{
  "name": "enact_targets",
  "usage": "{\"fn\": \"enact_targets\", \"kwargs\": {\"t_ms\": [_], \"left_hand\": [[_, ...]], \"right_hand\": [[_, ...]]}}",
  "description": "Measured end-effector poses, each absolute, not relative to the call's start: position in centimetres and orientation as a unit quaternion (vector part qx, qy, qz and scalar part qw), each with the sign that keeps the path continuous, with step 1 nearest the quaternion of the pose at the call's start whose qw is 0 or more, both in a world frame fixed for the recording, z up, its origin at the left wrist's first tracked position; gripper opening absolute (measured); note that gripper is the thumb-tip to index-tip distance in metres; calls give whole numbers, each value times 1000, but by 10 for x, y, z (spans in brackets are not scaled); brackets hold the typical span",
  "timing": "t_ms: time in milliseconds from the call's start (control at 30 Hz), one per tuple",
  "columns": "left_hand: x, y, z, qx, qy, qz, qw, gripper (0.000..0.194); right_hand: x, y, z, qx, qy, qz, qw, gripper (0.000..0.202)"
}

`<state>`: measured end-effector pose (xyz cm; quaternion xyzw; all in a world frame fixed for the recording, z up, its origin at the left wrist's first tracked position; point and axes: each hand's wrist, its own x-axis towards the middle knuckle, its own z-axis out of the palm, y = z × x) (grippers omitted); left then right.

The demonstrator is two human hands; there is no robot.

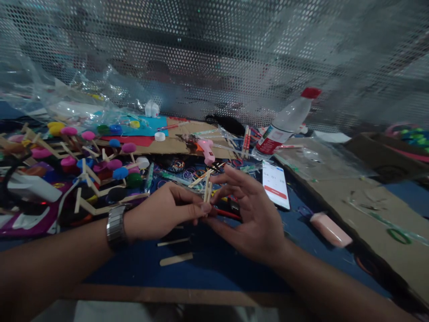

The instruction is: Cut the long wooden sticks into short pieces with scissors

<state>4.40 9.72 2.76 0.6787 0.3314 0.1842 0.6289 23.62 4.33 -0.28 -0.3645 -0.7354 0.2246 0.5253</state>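
Looks like a lining-up step: the left hand (pixel 161 212) has its grip pinched on wooden sticks (pixel 208 190), the right hand (pixel 258 219) curved loosely apart beside them. Next probably calls for steady holding; glue gun (pixel 207 152) lies beyond the grip.

Head camera, single view

Worn at head height, facing forward and down. Near range, centre: left hand (pixel 157 214), right hand (pixel 258 219). Below and around: tabletop (pixel 231 268). Far range, top: perforated panel (pixel 214 49).
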Motion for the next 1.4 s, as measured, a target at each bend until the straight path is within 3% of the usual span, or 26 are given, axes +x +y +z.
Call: {"fn": "enact_targets", "kwargs": {"t_ms": [600,1400], "left_hand": [[44,98,29,735,306,176,579,39],[43,101,25,747,290,173,572,37]], "right_hand": [[239,41,-6,-398,-729,210,516,82],[240,42,-3,-386,-729,236,514,84]]}}
